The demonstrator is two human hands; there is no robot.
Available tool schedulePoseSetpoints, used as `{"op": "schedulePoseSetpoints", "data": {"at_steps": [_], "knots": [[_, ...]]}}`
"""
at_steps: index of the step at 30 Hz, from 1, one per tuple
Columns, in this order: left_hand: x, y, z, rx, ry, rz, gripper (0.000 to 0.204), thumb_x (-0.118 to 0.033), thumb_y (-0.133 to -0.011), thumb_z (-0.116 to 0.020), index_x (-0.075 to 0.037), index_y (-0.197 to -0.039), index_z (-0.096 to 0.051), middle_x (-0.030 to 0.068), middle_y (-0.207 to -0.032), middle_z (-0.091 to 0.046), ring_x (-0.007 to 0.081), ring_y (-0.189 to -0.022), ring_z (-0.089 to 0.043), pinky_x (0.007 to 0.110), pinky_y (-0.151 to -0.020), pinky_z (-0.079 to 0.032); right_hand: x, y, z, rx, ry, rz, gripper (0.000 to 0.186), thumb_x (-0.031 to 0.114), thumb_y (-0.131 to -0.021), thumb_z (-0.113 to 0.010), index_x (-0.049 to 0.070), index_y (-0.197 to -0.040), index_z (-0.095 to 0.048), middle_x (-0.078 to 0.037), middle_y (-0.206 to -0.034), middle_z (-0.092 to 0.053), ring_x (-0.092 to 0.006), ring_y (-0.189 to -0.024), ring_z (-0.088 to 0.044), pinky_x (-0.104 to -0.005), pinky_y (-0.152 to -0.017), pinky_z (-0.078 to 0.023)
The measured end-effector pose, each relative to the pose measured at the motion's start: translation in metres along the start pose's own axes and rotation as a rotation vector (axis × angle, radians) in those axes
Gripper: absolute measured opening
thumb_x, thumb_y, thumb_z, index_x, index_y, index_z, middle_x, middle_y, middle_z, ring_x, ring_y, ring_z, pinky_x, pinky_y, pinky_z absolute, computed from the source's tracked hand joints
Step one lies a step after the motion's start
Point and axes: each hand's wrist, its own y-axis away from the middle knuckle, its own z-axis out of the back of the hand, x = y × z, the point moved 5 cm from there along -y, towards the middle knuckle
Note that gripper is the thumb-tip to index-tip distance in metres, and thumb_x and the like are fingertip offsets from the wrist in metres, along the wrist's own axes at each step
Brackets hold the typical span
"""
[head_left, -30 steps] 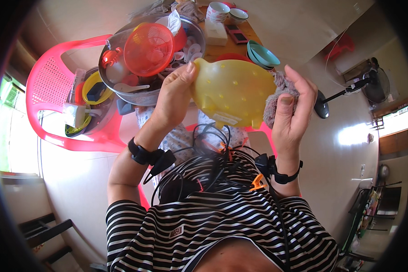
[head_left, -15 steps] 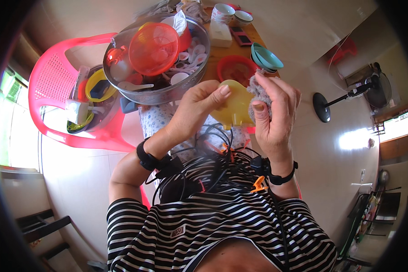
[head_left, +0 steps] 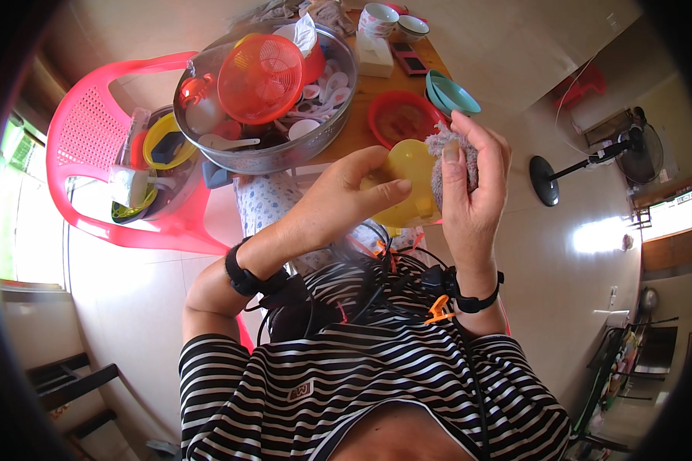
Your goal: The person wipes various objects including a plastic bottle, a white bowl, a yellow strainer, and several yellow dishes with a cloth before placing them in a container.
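Note:
In front of my chest my left hand (head_left: 344, 188) grips a shallow, translucent yellow plastic dish (head_left: 419, 165), thumb on the near face and fingers behind it. Small tabs stick out along its lower edge. My right hand (head_left: 478, 188) is closed on a fluffy grey cloth (head_left: 440, 144) and presses it against the dish's right side. The right thumb lies over the cloth. Just beyond my hands is a red basin (head_left: 398, 109) on the table. Part of the dish is hidden by my left fingers and the cloth.
A large metal basin (head_left: 315, 154) holds a red colander (head_left: 260, 81) and several spoons. Teal bowls (head_left: 455, 96) and white bowls (head_left: 378, 19) stand on the wooden table (head_left: 411, 73). At left, a pink chair (head_left: 88, 127) bears a container of utensils; a black fan (head_left: 544, 180) stands right. Cables hang before my shirt.
The dish has turned and shifted slightly right. My left hand has moved right with its thumb lower across the dish, and my right fingers have closed further round the cloth.

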Motion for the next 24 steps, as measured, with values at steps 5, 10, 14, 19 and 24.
{"op": "schedulePoseSetpoints", "data": {"at_steps": [5,10,14,19,24], "knots": [[0.004,-0.001,0.003,-0.052,-0.103,-0.118,0.037,-0.021,-0.090,-0.071,0.005,-0.114,-0.058,0.0120,-0.100,-0.065,0.0165,-0.093,-0.061,0.031,-0.082,-0.050,0.007,-0.001,0.003,0.060,-0.056,0.005,0.043,0.006,-0.092,-0.061,-0.001,-0.133,-0.054,-0.014,-0.126,-0.054,-0.0230,-0.117,-0.051,-0.0344,-0.100,-0.042],[-0.003,0.002,0.003,-0.056,-0.108,-0.165,0.034,-0.017,-0.089,-0.071,0.006,-0.110,-0.058,0.0117,-0.096,-0.064,0.0176,-0.090,-0.061,0.033,-0.081,-0.049,0.013,0.000,0.000,0.123,-0.125,0.064,0.053,0.007,-0.087,-0.061,-0.002,-0.139,-0.048,-0.016,-0.132,-0.048,-0.0239,-0.119,-0.050,-0.0351,-0.103,-0.041],[-0.006,0.005,0.003,-0.089,-0.122,-0.190,0.032,-0.016,-0.089,-0.071,0.005,-0.109,-0.057,0.0103,-0.092,-0.062,0.0171,-0.088,-0.060,0.033,-0.080,-0.049,0.013,0.003,-0.002,0.118,-0.190,0.082,0.055,0.006,-0.086,-0.061,-0.003,-0.139,-0.048,-0.016,-0.131,-0.048,-0.0238,-0.119,-0.051,-0.0353,-0.103,-0.041],[-0.025,0.012,0.000,-0.136,-0.220,-0.318,0.022,-0.011,-0.086,-0.071,0.005,-0.096,-0.058,0.0141,-0.088,-0.062,0.0237,-0.083,-0.064,0.036,-0.075,-0.050,0.016,0.006,0.000,0.065,-0.235,0.102,0.059,0.021,-0.091,-0.068,-0.004,-0.140,-0.046,-0.014,-0.133,-0.046,-0.0231,-0.120,-0.050,-0.0360,-0.104,-0.041],[-0.034,0.015,-0.001,-0.129,-0.263,-0.320,0.022,-0.011,-0.084,-0.072,0.005,-0.092,-0.059,0.0163,-0.087,-0.063,0.0281,-0.082,-0.065,0.038,-0.074,-0.050,0.013,0.008,-0.001,0.038,-0.229,0.100,0.065,0.031,-0.091,-0.072,-0.004,-0.140,-0.046,-0.015,-0.133,-0.046,-0.0228,-0.121,-0.050,-0.0361,-0.104,-0.041]]}}
